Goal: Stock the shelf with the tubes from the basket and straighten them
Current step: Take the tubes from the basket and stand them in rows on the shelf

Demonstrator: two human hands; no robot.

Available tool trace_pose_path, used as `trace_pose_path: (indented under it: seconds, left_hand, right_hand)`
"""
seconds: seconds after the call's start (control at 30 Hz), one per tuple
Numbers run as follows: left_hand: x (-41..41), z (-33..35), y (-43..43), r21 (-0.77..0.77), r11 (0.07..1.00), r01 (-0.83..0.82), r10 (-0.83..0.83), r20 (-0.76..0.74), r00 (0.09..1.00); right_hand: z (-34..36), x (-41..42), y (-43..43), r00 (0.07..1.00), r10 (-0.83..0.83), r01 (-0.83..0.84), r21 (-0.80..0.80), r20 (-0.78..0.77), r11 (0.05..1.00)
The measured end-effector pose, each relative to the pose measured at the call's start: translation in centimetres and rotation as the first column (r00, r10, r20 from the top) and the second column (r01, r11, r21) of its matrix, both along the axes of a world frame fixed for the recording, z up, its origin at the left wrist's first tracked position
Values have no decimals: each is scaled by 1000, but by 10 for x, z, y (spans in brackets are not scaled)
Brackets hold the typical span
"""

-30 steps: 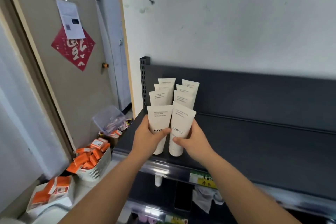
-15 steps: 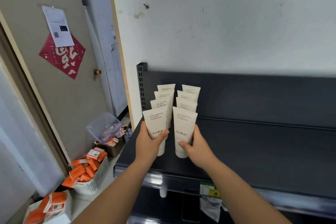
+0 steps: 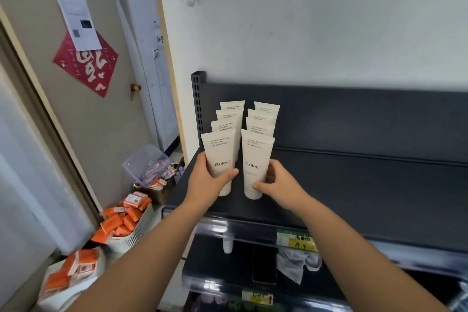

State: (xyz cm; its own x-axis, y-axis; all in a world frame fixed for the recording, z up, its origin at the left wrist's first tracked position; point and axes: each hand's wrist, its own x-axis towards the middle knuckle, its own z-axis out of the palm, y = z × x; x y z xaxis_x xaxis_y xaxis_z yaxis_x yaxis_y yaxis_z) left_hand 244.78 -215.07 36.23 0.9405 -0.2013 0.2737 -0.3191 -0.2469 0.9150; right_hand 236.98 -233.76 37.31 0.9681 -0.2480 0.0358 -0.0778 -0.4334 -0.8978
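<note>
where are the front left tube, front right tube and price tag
front left tube (image 3: 219,151), head view, above its logo
front right tube (image 3: 257,153), head view, above its logo
price tag (image 3: 302,244), head view, yellow part

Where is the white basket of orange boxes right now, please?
In the head view, the white basket sits low at the left, between the door and the dark shelf, below the clear plastic tub.

Scuffed white wall, beige door.
</note>
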Motion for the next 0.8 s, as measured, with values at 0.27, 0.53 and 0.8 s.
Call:
trace_pose_path:
  seconds: [0.27, 0.53, 0.8]
  left_hand:
    - [-66, 12, 18, 356, 932, -76, 54, 70, 996]
    - [-132, -24, 61, 657, 703, -273, 281, 95, 955]
    - [-191, -44, 142, 727, 591, -349, 452, 59, 890]
  right_hand:
    - [5, -42, -15, 976, 135, -185, -321, -172, 929]
    - [-8, -82, 8, 905, 359, -419, -611, -227, 671]
    - [-11, -91, 100, 787, 590, -503, -740, -179, 447]
